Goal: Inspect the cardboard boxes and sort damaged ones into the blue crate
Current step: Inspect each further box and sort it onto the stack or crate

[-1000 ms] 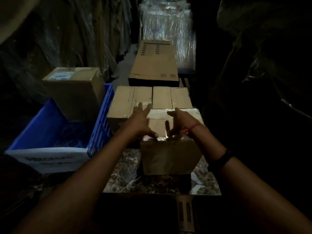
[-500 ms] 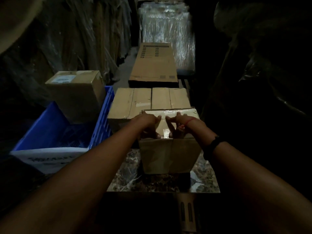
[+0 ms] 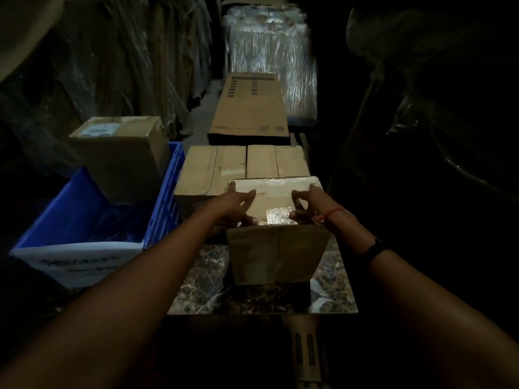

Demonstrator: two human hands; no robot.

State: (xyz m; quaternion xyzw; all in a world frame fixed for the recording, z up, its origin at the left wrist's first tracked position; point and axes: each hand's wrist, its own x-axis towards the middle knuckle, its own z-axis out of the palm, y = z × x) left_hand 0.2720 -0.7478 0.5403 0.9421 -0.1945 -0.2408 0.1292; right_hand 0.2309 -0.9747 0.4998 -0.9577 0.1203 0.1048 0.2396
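Note:
A taped cardboard box (image 3: 276, 254) stands on a marble-patterned table (image 3: 196, 293) in front of me. My left hand (image 3: 237, 204) rests on the left part of its top, fingers bent, thumb at the near edge. On the right part of the top lies my right hand (image 3: 310, 204), with a red thread at the wrist. Both hands press on the top; neither clearly grips it. Behind it lie two more closed boxes (image 3: 213, 171), (image 3: 276, 161) side by side. The blue crate (image 3: 163, 203) stands to the left, with a labelled box (image 3: 123, 158) inside at its far end.
A long flat carton (image 3: 250, 108) lies farther back, with a plastic-wrapped stack (image 3: 269, 51) behind it. Dark wrapped goods line both sides of the narrow aisle. A white paper label (image 3: 81, 262) covers the crate's near wall.
My hands have moved apart from the middle of the box top toward its left and right sides. The box has stayed in place.

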